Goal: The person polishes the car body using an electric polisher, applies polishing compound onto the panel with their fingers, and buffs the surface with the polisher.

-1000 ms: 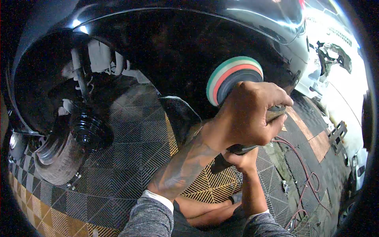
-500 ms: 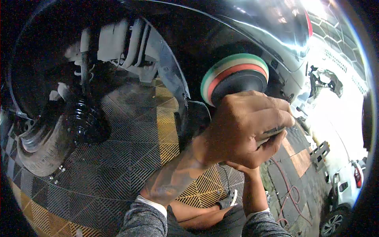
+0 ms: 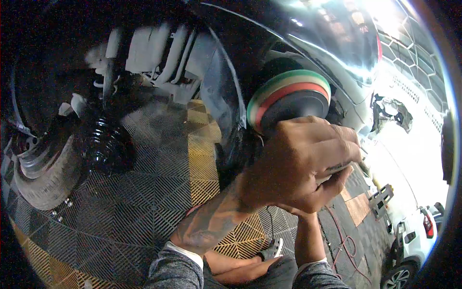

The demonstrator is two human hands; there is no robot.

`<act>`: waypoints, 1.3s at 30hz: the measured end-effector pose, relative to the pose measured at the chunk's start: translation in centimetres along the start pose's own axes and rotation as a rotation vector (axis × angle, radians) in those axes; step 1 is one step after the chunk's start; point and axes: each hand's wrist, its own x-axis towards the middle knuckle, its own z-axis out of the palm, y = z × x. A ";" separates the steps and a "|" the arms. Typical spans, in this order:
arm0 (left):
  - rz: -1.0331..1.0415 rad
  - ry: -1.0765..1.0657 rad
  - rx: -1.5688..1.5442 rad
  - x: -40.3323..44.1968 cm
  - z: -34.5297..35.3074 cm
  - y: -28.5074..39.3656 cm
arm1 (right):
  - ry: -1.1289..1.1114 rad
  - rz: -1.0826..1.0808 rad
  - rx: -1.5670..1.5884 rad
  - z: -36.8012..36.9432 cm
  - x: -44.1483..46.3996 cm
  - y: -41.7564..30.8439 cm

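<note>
My left hand (image 3: 308, 159) is closed round the head of a polisher, just behind its black backing plate (image 3: 301, 108). The round foam pad (image 3: 267, 98), layered green, cream and red, faces the dark car body panel (image 3: 260, 43) beside the wheel arch edge (image 3: 233, 77). Whether the pad touches the panel cannot be made out. My right hand (image 3: 302, 208) is beneath and behind the left one; its fingers are hidden, and so is most of the polisher's body. A thin dark cord (image 3: 271, 224) hangs below the hands.
A tyre (image 3: 48, 185) lies on the grid-tiled floor (image 3: 159, 202) at left, close to several small shiny pieces (image 3: 69, 202). Suspension parts (image 3: 110, 82) show inside the arch. A red hose (image 3: 344, 245) coils at right, near a white car (image 3: 418, 236).
The pad now sits closer to the wheel arch edge, which has shifted right in my view. My left hand keeps its hold on the polisher.
</note>
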 end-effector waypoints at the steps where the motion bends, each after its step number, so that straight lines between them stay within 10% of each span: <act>1: -0.004 -0.006 0.059 0.2 0.5 -0.3 | 0.009 -0.006 -0.003 0.1 0.0 0.0; 10: -0.262 -0.362 0.159 2.3 4.8 -3.1 | 0.290 0.231 0.597 0.0 0.2 -1.9; 18: -0.400 -0.336 0.250 5.2 0.5 0.2 | 0.182 -0.095 0.455 -0.3 1.4 -5.5; 39: -0.364 -0.629 0.334 -2.0 17.1 -8.5 | 0.578 0.218 1.042 11.2 -13.4 13.3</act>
